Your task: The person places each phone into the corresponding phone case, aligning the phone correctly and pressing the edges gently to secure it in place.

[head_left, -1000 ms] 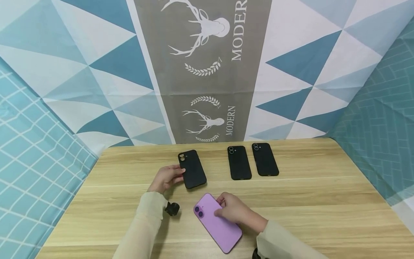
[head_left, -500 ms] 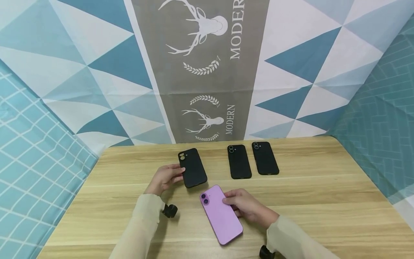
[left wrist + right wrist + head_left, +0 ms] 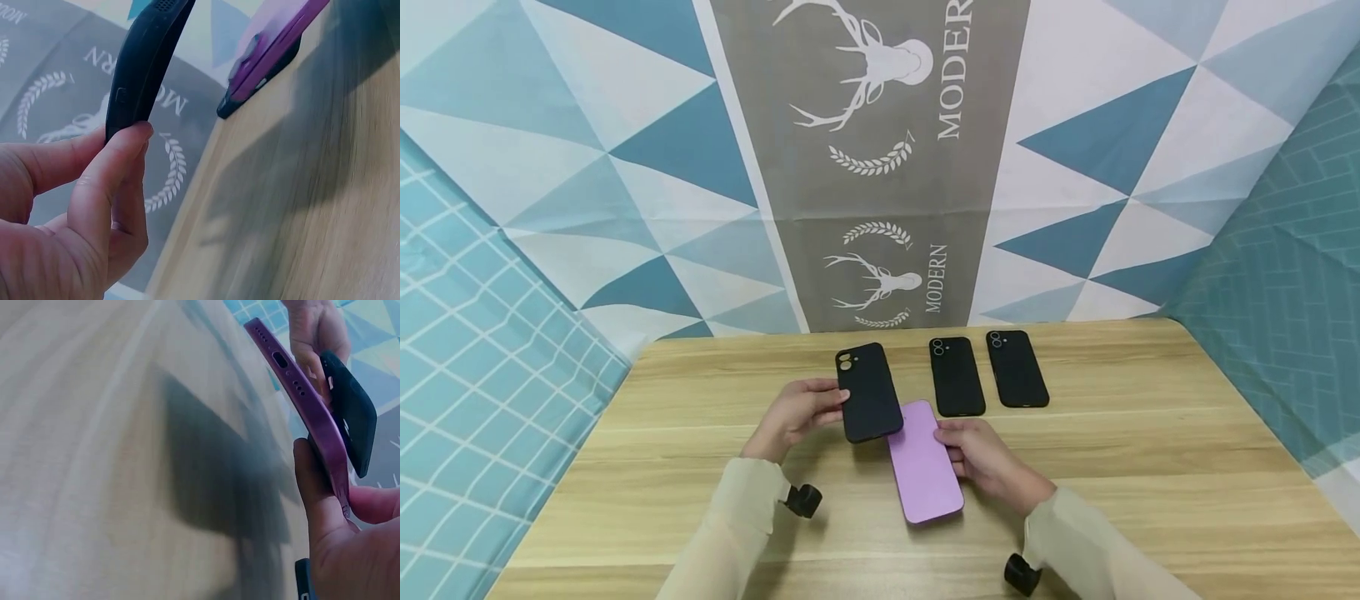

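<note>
My left hand (image 3: 803, 410) pinches a black phone case (image 3: 871, 396) by its left edge, with the camera cut-outs at the top. In the left wrist view the case (image 3: 142, 69) stands edge-on between thumb and fingers, above the table. My right hand (image 3: 988, 458) holds a purple smartphone (image 3: 925, 475) by its right edge, back side up. The case covers the phone's upper left corner and its camera lenses in the head view. From the right wrist, the phone's port edge (image 3: 300, 394) shows, held off the table, with the case close beyond it.
Two more black phones or cases, one in the middle (image 3: 957, 379) and one at the right (image 3: 1017, 369), lie side by side near the back edge of the wooden table (image 3: 1112, 467). A patterned cloth (image 3: 880, 192) hangs right behind the table.
The right hand has lifted the smartphone and moved it up and away from me, toward the case. The left hand has brought the case slightly right, so it now overlaps the phone in view.
</note>
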`<state>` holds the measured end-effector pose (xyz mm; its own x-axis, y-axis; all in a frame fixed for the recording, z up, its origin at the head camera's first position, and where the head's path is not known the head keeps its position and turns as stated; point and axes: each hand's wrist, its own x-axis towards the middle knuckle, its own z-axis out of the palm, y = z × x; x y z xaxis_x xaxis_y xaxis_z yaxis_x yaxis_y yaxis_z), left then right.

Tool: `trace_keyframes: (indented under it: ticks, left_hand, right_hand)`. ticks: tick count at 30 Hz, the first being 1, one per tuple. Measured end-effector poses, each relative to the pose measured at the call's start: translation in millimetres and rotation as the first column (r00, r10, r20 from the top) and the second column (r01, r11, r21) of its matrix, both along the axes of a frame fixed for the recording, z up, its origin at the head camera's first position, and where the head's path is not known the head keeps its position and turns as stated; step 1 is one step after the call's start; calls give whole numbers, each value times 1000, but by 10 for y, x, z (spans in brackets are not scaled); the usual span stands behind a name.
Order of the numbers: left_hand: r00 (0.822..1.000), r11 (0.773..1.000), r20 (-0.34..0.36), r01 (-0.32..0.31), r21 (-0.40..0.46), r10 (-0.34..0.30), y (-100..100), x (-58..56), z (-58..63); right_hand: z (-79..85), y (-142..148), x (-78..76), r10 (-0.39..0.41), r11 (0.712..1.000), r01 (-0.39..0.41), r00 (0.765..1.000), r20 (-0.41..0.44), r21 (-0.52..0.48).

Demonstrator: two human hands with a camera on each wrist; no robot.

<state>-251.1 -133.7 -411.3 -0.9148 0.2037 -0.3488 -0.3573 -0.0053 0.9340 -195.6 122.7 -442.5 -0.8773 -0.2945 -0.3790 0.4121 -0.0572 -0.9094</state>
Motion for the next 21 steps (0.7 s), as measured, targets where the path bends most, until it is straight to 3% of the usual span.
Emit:
trace_keyframes:
  ticks: [9, 21]
  left_hand:
    - [999, 999, -18, 37, 7, -37, 106, 75, 41]
    - [996, 996, -34, 83, 11, -83, 215, 151, 43]
  right_hand:
    - [109, -2, -83, -78, 996, 78, 997, -16, -33]
    - [168, -29, -152, -141, 990, 141, 990, -20, -7]
